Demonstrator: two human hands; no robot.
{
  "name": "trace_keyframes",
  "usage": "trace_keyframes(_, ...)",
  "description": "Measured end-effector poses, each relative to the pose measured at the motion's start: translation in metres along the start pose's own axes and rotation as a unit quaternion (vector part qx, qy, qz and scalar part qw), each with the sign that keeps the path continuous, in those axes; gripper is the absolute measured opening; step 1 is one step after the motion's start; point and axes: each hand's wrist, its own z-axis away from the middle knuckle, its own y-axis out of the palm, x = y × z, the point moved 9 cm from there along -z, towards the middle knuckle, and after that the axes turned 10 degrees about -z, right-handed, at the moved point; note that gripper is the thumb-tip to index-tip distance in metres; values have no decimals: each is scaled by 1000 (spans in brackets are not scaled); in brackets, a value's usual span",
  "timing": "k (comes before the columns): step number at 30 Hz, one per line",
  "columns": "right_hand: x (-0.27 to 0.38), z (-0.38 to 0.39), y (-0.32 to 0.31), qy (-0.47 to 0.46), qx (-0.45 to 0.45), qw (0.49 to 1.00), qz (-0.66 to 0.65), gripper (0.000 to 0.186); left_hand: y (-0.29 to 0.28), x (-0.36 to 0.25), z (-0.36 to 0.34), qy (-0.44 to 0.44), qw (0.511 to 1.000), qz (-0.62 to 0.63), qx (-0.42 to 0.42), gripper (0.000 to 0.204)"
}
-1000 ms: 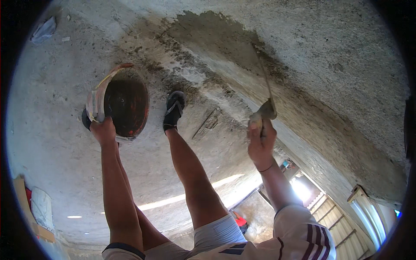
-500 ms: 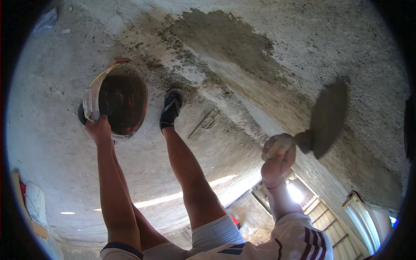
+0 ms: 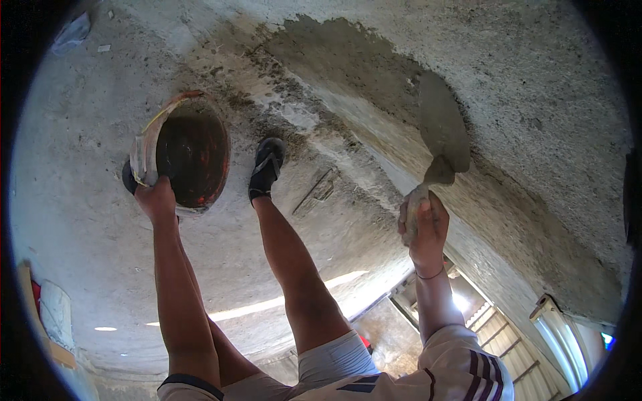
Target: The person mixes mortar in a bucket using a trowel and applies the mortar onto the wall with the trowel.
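Observation:
My left hand [image 3: 156, 200] grips the near rim of a round bucket [image 3: 142, 157], tilted so that its dark, stained inside faces me. Wrapped round a mortar-caked handle, my right hand [image 3: 426, 227] holds a trowel [image 3: 443, 123]. Its grey blade meets the rough wall at the lower right end of a dark patch of wet mortar [image 3: 341, 57]. From this angle I cannot tell whether mortar lies under the blade.
My sandalled foot [image 3: 269, 160] stands on the concrete floor [image 3: 227, 267] between bucket and wall [image 3: 535, 87]. Crumbs of mortar lie along the wall's base. Far left is a crumpled plastic piece [image 3: 71, 32]; a pale upright object [image 3: 55, 314] stands lower left.
The trowel has swung left and up along the wall to the edge of the wet patch, its blade turning. My left hand and the bucket have barely shifted.

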Motion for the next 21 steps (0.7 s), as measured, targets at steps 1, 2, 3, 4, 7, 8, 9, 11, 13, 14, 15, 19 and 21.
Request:
trace_keyframes(1, -4, 6, -5, 10, -6, 1000, -17, 39, 2, 7, -5, -1, 1000, 4, 1, 42)
trace_keyframes(2, -8, 12, -7, 23, -9, 999, -36, 39, 6, 18, -14, 10, 1000, -14, 19, 41)
trace_keyframes(3, -7, 23, -5, 22, -6, 999, -35, 39, 10, 28, -20, 21, 999, -31, 38, 40)
trace_keyframes(4, -10, 38, -10, 52, -38, 998, -12, 39, 11, 28, -18, 18, 999, -27, 40, 40)
trace_keyframes(7, -12, 45, -24, 23, -66, 995, 73, 36, 10, 35, -18, 6, 998, 60, 29, 38)
trace_keyframes(8, -4, 43, -18, -34, -59, 990, 126, 32, 9, 48, -29, 10, 997, 69, 16, 38)
trace_keyframes(9, 3, 36, -8, -56, -38, 989, 129, 30, 6, 61, -39, 14, 997, 78, 2, 37)
trace_keyframes(11, 3, 20, 1, -46, -8, 993, 113, 29, 15, 42, -18, -25, 994, 97, 33, 38)
trace_keyframes(13, 2, 12, 14, -23, 35, 996, 82, 26, 18, 38, -11, -60, 990, 110, 57, 38)
trace_keyframes(14, 3, 6, 16, -23, 35, 996, 80, 26, 18, 41, -14, -70, 991, 90, 69, 38)
trace_keyframes(15, 2, 0, 15, -10, 23, 995, 92, 27, 18, 44, -16, -81, 991, 70, 80, 38)
trace_keyframes(19, -8, 12, 6, -9, -45, 996, 73, 30, 5, 24, -14, 26, 996, 88, 8, 38)
trace_keyframes(21, -9, 28, 6, -19, -65, 997, 40, 31, 4, 27, -16, 20, 996, 83, -10, 37)
